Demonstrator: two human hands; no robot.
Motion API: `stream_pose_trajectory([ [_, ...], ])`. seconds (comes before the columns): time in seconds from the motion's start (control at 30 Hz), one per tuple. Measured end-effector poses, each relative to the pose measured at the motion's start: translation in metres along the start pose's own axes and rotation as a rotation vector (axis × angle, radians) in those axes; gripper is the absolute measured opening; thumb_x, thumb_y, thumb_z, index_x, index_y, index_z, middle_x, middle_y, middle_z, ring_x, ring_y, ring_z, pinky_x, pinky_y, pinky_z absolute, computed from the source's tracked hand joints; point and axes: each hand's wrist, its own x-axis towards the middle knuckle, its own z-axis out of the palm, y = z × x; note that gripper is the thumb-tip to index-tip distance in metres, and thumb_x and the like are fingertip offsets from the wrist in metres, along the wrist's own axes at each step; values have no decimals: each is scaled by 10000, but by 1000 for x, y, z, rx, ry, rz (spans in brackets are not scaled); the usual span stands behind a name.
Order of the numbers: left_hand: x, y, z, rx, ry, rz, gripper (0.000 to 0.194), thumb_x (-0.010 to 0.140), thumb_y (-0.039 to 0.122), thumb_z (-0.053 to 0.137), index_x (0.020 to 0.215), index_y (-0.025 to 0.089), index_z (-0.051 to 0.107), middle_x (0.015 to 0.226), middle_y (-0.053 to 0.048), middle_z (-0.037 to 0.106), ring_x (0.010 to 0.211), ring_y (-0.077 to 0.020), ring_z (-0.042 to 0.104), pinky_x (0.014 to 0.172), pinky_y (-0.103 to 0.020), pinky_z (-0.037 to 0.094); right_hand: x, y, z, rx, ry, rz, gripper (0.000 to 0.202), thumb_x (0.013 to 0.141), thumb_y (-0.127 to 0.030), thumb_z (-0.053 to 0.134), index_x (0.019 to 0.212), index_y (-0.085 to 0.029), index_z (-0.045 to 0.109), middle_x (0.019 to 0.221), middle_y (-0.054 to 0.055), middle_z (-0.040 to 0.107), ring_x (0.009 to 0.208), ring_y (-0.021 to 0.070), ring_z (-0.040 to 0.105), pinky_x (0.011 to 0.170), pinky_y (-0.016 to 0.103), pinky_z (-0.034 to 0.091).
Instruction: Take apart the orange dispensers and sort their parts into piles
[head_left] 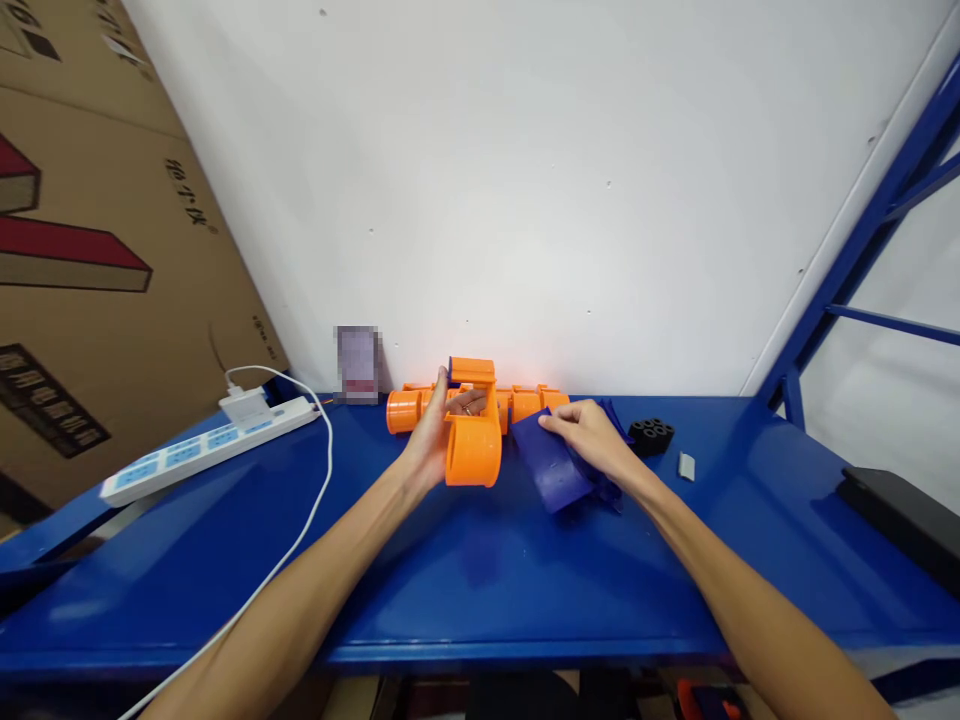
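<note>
My left hand (429,440) grips an orange plastic part (474,450) with a wide ring at its lower end and a narrower piece on top. To its right, my right hand (589,432) pinches the upper edge of a dark blue sheet-like piece (553,470), held tilted over the table. More dark blue pieces (609,490) lie under and beside that hand. Behind my hands, several orange cylindrical parts (405,411) lie in a row along the wall.
On the blue table (480,600), a black block with round holes (651,436) and a small white piece (686,466) lie right. A power strip (210,450) with a white cable stands left, a black case (904,520) far right. Cardboard boxes (112,330) rise at left.
</note>
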Motion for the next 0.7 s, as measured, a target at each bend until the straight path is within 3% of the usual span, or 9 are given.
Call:
stream_pose_trajectory([
  [0.3, 5, -1, -7, 48, -249, 5, 689, 863, 748, 482, 864, 98, 711, 750, -121, 708, 586, -172, 661, 516, -260, 519, -7, -5, 24, -113, -128, -38, 377, 800, -388, 557, 515, -205, 393, 491, -54, 391, 503, 97, 364, 524, 253, 238],
  [0.53, 5, -2, -3, 62, -158, -21, 717, 872, 744, 468, 922, 75, 722, 728, -122, 696, 537, -166, 623, 513, -276, 496, -18, -12, 42, -216, -118, -40, 132, 776, -225, 645, 680, -184, 566, 577, -45, 568, 560, 116, 485, 563, 238, 291],
  [0.7, 4, 1, -4, 2, -118, 0, 673, 895, 699, 485, 912, 70, 724, 694, -101, 677, 565, -175, 637, 526, -277, 499, -16, -9, 39, -272, -89, -16, 53, 788, -212, 685, 799, -163, 667, 610, -32, 605, 593, 131, 525, 576, 238, 321],
])
